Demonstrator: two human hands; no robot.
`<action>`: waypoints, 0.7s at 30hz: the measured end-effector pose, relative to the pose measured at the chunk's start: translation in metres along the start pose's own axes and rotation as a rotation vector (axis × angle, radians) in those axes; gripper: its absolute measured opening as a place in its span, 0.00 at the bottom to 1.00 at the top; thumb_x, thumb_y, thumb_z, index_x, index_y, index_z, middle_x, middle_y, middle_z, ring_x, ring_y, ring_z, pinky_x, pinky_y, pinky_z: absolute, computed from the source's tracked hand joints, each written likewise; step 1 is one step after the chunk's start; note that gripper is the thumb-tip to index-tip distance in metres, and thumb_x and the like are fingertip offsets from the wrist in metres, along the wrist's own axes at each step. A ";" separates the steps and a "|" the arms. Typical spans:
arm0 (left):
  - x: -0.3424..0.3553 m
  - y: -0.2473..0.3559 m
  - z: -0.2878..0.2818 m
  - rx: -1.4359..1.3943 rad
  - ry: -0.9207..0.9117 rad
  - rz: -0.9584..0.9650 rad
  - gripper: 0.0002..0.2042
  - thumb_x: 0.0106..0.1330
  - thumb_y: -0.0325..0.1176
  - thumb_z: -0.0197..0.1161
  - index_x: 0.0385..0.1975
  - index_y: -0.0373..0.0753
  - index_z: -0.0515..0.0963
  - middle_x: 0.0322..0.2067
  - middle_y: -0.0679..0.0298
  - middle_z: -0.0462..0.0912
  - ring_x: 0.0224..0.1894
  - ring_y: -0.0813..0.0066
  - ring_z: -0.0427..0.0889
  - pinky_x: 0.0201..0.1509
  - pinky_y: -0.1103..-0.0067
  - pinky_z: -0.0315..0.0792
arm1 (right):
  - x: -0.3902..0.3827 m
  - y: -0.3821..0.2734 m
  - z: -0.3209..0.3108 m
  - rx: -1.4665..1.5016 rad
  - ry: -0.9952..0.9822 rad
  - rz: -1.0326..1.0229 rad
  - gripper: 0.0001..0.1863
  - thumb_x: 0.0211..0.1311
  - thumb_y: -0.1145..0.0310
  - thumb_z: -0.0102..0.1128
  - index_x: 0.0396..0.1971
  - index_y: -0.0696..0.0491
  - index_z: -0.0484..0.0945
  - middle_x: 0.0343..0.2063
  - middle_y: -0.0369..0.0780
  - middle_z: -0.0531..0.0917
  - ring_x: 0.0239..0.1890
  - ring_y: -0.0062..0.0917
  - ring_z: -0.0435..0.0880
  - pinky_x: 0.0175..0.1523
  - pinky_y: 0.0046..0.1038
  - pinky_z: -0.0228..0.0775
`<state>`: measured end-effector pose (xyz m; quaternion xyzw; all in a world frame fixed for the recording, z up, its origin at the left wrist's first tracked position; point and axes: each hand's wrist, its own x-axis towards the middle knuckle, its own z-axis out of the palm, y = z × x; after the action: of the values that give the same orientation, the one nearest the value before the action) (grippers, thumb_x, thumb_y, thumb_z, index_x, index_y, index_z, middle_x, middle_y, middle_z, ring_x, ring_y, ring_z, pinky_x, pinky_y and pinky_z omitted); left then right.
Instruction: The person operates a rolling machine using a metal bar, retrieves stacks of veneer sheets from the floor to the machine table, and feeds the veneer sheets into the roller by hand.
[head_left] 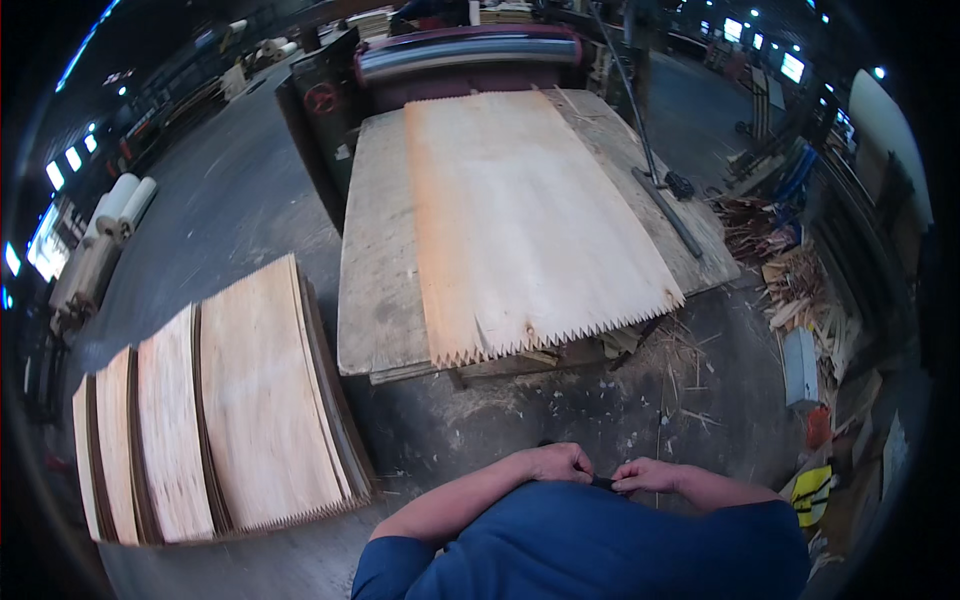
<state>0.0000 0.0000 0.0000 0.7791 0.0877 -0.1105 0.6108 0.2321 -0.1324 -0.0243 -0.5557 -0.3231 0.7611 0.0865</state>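
One small dark item (602,482), kind unclear, sits before the blue shirt (590,545) — left hand (560,463) and right hand (646,475) each closed in a pinch at an end, its likely best hold — probably light, stiffness hard to judge.

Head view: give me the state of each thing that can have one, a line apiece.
Left hand: grip closed on a small dark strip
Right hand: grip closed on the same strip
Large wood sheet: flat on the board, near edge jagged
Wood stacks: layered, side by side
Roller: turning or stopped, cannot tell
Wood scraps: loosely heaped
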 end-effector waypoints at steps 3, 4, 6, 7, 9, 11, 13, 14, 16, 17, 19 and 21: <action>0.015 -0.003 0.004 -0.030 -0.027 0.031 0.11 0.61 0.35 0.60 0.37 0.35 0.80 0.33 0.59 0.82 0.36 0.71 0.80 0.42 0.76 0.71 | -0.010 0.003 -0.010 -0.357 0.048 -0.085 0.13 0.58 0.58 0.62 0.35 0.52 0.79 0.31 0.32 0.80 0.31 0.14 0.75 0.32 0.20 0.68; 0.012 -0.005 0.007 -0.030 -0.021 0.025 0.11 0.61 0.35 0.60 0.37 0.35 0.80 0.33 0.59 0.82 0.36 0.71 0.80 0.42 0.76 0.71 | -0.015 -0.009 -0.002 -0.416 0.091 -0.200 0.10 0.59 0.63 0.61 0.34 0.54 0.79 0.32 0.33 0.80 0.35 0.16 0.76 0.40 0.21 0.69; 0.007 -0.008 0.010 -0.039 -0.030 0.021 0.11 0.61 0.35 0.59 0.37 0.35 0.80 0.33 0.59 0.82 0.36 0.71 0.80 0.42 0.76 0.71 | -0.014 -0.013 0.012 -0.255 0.170 -0.224 0.08 0.62 0.68 0.58 0.31 0.57 0.77 0.31 0.35 0.81 0.37 0.18 0.78 0.45 0.22 0.70; 0.005 -0.010 0.011 -0.037 -0.005 0.030 0.11 0.60 0.35 0.60 0.37 0.36 0.80 0.32 0.59 0.83 0.36 0.70 0.81 0.42 0.75 0.72 | -0.011 -0.008 0.017 -0.240 0.172 -0.214 0.08 0.62 0.68 0.58 0.31 0.57 0.77 0.31 0.35 0.81 0.37 0.18 0.78 0.45 0.22 0.70; 0.001 -0.008 0.010 -0.048 0.011 0.040 0.11 0.59 0.36 0.60 0.37 0.37 0.80 0.32 0.58 0.83 0.35 0.68 0.81 0.41 0.75 0.72 | -0.004 0.001 0.026 0.103 0.173 -0.272 0.08 0.63 0.68 0.56 0.31 0.57 0.73 0.30 0.38 0.81 0.35 0.19 0.79 0.45 0.22 0.71; -0.004 -0.003 0.008 -0.040 0.010 0.034 0.12 0.60 0.37 0.60 0.38 0.37 0.80 0.33 0.57 0.83 0.37 0.67 0.82 0.43 0.75 0.72 | 0.004 0.005 0.036 0.141 0.228 -0.286 0.08 0.64 0.67 0.55 0.30 0.55 0.70 0.26 0.37 0.80 0.31 0.18 0.78 0.40 0.22 0.70; -0.005 -0.009 0.009 -0.044 0.001 0.018 0.12 0.60 0.37 0.60 0.38 0.38 0.80 0.33 0.57 0.83 0.37 0.67 0.81 0.44 0.75 0.72 | 0.014 0.004 0.040 0.017 0.316 -0.300 0.09 0.65 0.65 0.54 0.28 0.54 0.71 0.22 0.34 0.77 0.26 0.16 0.74 0.31 0.23 0.67; -0.007 -0.012 0.011 -0.040 -0.001 0.002 0.12 0.60 0.37 0.60 0.39 0.38 0.80 0.33 0.57 0.83 0.38 0.67 0.81 0.44 0.75 0.72 | 0.019 0.008 0.039 -0.031 0.291 -0.346 0.10 0.64 0.64 0.55 0.28 0.54 0.70 0.20 0.32 0.75 0.23 0.15 0.73 0.28 0.21 0.64; -0.015 -0.008 0.008 -0.050 0.012 -0.011 0.12 0.60 0.37 0.60 0.40 0.38 0.80 0.34 0.58 0.83 0.38 0.66 0.81 0.45 0.75 0.72 | 0.017 0.005 0.038 -0.177 0.279 -0.280 0.11 0.64 0.63 0.56 0.28 0.54 0.71 0.20 0.32 0.75 0.23 0.15 0.73 0.28 0.21 0.65; -0.020 -0.008 0.006 -0.054 0.035 -0.022 0.13 0.60 0.38 0.60 0.41 0.39 0.80 0.36 0.58 0.83 0.39 0.66 0.81 0.46 0.74 0.72 | 0.015 0.003 0.036 -0.331 0.264 -0.219 0.12 0.63 0.61 0.57 0.28 0.54 0.72 0.20 0.32 0.75 0.23 0.14 0.73 0.27 0.20 0.65; -0.032 -0.017 0.002 -0.091 0.111 -0.034 0.14 0.62 0.39 0.59 0.42 0.37 0.79 0.37 0.58 0.82 0.41 0.67 0.80 0.46 0.75 0.72 | 0.006 -0.006 0.032 -0.305 0.223 -0.089 0.12 0.62 0.60 0.58 0.29 0.54 0.73 0.20 0.32 0.76 0.23 0.14 0.74 0.27 0.20 0.66; -0.045 -0.033 -0.005 -0.118 0.187 -0.040 0.15 0.64 0.39 0.58 0.43 0.36 0.78 0.39 0.57 0.82 0.42 0.68 0.79 0.47 0.75 0.71 | 0.005 0.000 0.018 -0.279 0.189 0.034 0.13 0.62 0.59 0.58 0.30 0.54 0.73 0.20 0.32 0.76 0.23 0.14 0.74 0.27 0.20 0.66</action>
<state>-0.0521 0.0123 -0.0173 0.7467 0.1662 -0.0440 0.6425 0.2141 -0.1367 -0.0254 -0.6367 -0.4066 0.6547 0.0255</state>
